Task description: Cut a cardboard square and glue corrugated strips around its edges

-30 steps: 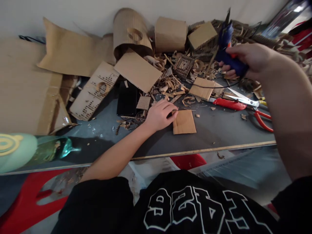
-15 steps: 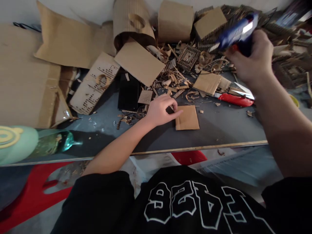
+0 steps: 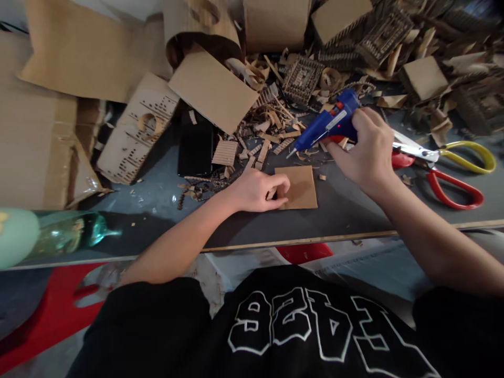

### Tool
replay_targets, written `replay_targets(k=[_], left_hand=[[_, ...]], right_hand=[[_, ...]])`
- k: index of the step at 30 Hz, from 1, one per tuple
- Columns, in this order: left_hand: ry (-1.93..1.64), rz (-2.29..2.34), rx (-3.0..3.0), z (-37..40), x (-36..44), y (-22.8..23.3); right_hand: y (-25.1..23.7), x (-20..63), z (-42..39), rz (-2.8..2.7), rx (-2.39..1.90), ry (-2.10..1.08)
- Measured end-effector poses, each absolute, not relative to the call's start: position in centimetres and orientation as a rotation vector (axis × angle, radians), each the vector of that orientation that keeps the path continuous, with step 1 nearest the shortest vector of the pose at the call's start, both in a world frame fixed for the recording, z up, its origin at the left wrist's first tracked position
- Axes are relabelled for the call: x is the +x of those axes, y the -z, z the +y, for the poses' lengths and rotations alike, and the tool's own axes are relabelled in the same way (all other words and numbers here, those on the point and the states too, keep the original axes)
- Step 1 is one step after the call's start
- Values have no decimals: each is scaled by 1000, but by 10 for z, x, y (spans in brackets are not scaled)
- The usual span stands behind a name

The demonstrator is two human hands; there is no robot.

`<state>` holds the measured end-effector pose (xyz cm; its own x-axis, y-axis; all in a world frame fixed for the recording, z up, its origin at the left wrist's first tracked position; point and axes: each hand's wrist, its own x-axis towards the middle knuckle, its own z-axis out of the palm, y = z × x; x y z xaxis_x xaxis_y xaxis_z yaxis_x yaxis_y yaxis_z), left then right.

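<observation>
My left hand [image 3: 258,190] is curled, fingertips pinching the left edge of the small cardboard square [image 3: 300,186] lying flat on the counter [image 3: 354,210]. Just right and above it, my right hand [image 3: 364,152] grips the blue glue gun [image 3: 325,125], nozzle angled down-left toward the square. Scissors [image 3: 452,168] lie beyond my right hand.

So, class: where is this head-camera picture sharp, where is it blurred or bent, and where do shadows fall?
Head view: sharp on the blue glue gun and small brown cardboard square; teal glass bottle smeared at the left edge; table edge bows; soft shadow under the left hand.
</observation>
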<state>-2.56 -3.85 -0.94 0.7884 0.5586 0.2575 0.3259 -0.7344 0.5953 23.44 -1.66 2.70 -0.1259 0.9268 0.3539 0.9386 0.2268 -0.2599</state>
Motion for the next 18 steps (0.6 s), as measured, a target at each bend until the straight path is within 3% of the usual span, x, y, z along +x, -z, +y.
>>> replay_targets(k=[6, 13, 18], left_hand=[[-660, 758, 2405, -46, -20, 15], [-1032, 626, 2912, -49, -13, 10], [-764, 785, 3068, -53, -17, 9]], right_hand=[[-10, 238, -18, -2078, -1706, -15], [2, 240, -21, -1957, -1715, 11], [3, 237, -19, -1950, -1751, -51]])
